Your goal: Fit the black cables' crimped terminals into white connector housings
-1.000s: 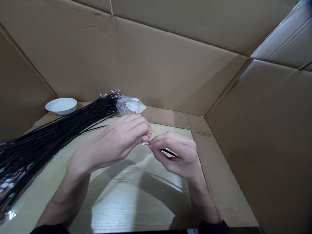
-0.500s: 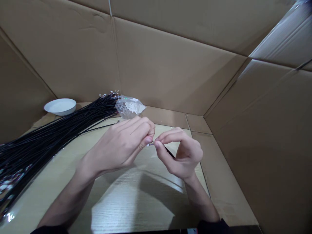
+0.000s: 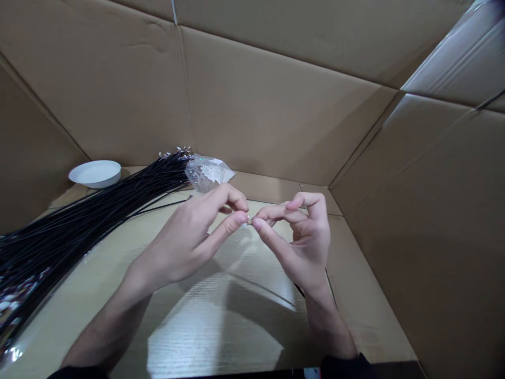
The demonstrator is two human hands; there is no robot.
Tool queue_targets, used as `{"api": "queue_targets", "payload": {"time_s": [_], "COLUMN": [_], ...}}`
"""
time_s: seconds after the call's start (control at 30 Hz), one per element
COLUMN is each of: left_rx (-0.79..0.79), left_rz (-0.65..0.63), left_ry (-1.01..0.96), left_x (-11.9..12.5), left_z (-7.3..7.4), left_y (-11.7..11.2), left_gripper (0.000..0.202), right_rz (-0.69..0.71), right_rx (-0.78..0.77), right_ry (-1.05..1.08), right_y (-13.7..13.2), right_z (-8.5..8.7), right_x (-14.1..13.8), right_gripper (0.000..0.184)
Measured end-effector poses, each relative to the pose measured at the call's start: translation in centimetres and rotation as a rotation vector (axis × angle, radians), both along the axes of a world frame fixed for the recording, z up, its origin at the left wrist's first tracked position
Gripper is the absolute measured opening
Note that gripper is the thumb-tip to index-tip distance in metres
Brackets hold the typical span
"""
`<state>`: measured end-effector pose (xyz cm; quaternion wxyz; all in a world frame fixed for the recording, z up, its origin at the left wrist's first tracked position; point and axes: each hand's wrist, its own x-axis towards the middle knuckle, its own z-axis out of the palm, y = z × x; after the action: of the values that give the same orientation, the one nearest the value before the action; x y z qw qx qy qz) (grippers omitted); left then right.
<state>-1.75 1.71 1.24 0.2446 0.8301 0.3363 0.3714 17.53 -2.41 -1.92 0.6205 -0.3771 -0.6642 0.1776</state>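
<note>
My left hand (image 3: 193,237) is closed in a pinch, its thumb and index fingertips at a tiny whitish piece (image 3: 249,217), too small to name for sure. Facing it, my right hand (image 3: 303,237) pinches the thin wire ends of a black cable (image 3: 299,290) between thumb and index finger, with the other fingers bent and raised. The fingertips of both hands almost meet over the table. Most of the cable is hidden behind my right hand; a short dark stretch shows below the palm near the wrist.
A thick bundle of black cables (image 3: 118,195) with small white ends lies along the left. Behind my left hand sits a clear plastic bag (image 3: 209,173) of small white pieces. A white dish (image 3: 95,173) stands at the back left. Cardboard walls (image 3: 276,110) enclose the pale wooden table (image 3: 185,337).
My left hand's fingers have opened out from a tighter curl into a thumb-and-index pinch. My right hand has turned upward, its outer fingers lifting, and the cable now shows lower, near the wrist.
</note>
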Motion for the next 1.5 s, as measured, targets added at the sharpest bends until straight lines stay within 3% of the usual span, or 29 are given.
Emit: {"api": "queue_targets", "payload": {"time_s": [0.07, 0.13, 0.33, 0.43, 0.53, 0.67, 0.9, 1.17, 1.37, 1.5], "left_rx": [-0.274, -0.445, -0.447, -0.505, -0.598, -0.68, -0.652, -0.551, -0.445, -0.446], "left_rz": [0.004, -0.006, -0.007, -0.026, -0.076, -0.155, -0.193, -0.134, -0.119, -0.095], "left_ry": [-0.167, -0.255, -0.243, -0.337, -0.464, -0.573, -0.702, -0.779, -0.799, -0.783], "left_x": [0.0, 0.1, 0.9, 1.3, 1.7, 2.0, 2.2, 2.2, 1.9, 1.9], "left_z": [0.4, 0.7, 0.8, 0.7, 0.6, 0.1, -0.8, -1.3, -0.4, 0.2], "left_y": [-0.3, -0.5, -0.4, -0.2, 0.0, -0.1, -0.9, -1.3, -1.6, -1.9], "left_gripper": [0.021, 0.024, 0.004, 0.005, 0.011, 0.013, 0.024, 0.024, 0.018, 0.019], "right_rz": [-0.1, -0.149, -0.185, -0.137, 0.003, 0.217, 0.357, 0.25, 0.282, 0.322], "right_rx": [-0.003, 0.007, 0.061, -0.008, -0.155, -0.339, -0.41, -0.251, -0.315, -0.358], "right_ry": [-0.03, -0.057, -0.16, -0.144, -0.129, -0.134, -0.249, -0.419, -0.511, -0.46], "right_y": [0.0, 0.0, -0.1, -0.2, -0.5, -1.2, -1.8, -2.8, -2.2, -1.6], "right_z": [0.3, 0.5, 0.8, 1.7, 3.6, 6.9, 10.4, 11.8, 12.7, 13.0], "right_x": [0.3, 0.5, 0.8, 1.3, 2.1, 2.8, 2.9, 2.4, 2.2, 2.3], "right_gripper": [0.016, 0.016, 0.016, 0.012, 0.006, 0.031, 0.039, 0.039, 0.039, 0.04]}}
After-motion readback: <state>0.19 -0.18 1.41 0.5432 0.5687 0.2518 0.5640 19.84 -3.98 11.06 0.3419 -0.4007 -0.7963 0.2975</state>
